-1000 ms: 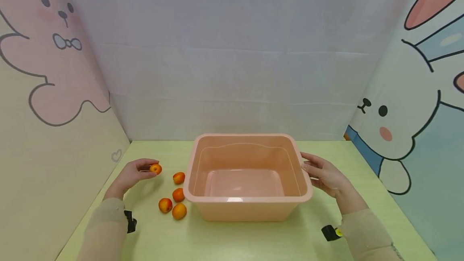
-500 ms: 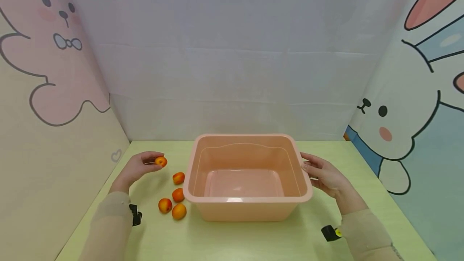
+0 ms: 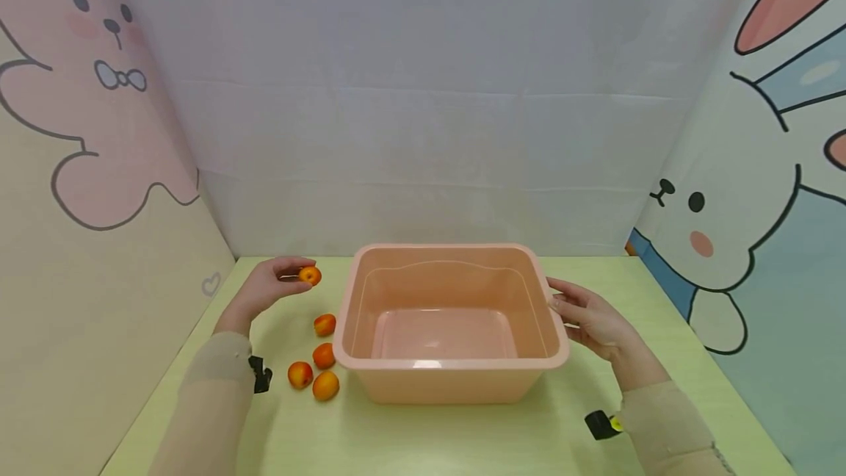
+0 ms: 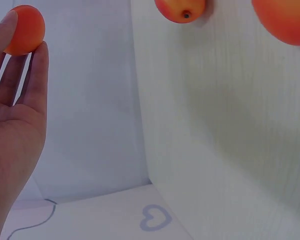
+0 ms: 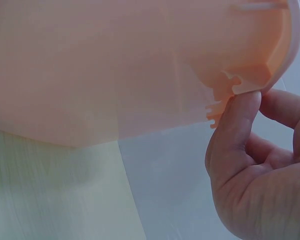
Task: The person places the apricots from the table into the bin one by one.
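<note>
My left hand point(image 3: 267, 286) pinches a small round orange-red fruit point(image 3: 310, 275) between thumb and fingertips, raised over the far left of the table. In the left wrist view the same fruit point(image 4: 29, 30) sits at the fingertips, its smooth skin facing the camera. A pink plastic basin point(image 3: 439, 363) stands upright at the middle of the table. At its right side, my right hand point(image 3: 593, 320) holds the rim; the right wrist view has the thumb and a finger point(image 5: 285, 107) pinching the rim corner point(image 5: 282, 60).
Several similar fruits lie left of the basin: one fruit point(image 3: 324, 325) farther back, another point(image 3: 324, 355) close by the rim, and two nearer the front, a red-yellow one point(image 3: 300, 374) and an orange one point(image 3: 326, 386). Printed walls flank the table point(image 3: 429, 439), with a white sheet point(image 3: 423, 109) behind.
My left hand has moved away from me and to the right, carrying the fruit toward the table's back edge. The right hand and the basin have stayed in place.
</note>
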A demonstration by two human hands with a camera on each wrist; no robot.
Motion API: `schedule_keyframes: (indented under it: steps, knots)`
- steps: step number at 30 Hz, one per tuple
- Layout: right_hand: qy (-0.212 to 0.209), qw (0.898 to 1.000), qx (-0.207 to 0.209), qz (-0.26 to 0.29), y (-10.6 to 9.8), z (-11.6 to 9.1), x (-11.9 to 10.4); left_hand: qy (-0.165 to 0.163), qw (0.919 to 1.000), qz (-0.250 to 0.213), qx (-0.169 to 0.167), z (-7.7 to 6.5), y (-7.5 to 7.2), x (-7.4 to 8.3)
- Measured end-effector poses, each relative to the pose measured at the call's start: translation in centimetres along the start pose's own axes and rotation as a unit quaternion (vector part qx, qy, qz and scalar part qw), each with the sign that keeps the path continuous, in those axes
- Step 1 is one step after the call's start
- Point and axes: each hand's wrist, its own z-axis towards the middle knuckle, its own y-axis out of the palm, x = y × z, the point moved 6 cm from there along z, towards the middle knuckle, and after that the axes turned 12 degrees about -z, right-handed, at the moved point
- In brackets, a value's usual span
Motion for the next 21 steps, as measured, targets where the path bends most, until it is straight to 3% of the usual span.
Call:
schedule_keyframes:
  steps: [9, 21]
  knots:
    - [0.004, 1.0, 0.001, -0.001, -0.1, 0.0, 0.1, 0.012, 0.9998, -0.002, -0.017, 1.6, 1.8, 3.4]
    - [0.007, 1.0, 0.0, 0.002, -0.1, 0.1, 0.0, 0.065, 0.9968, -0.002, -0.047, 2.9, 3.9, 8.4]
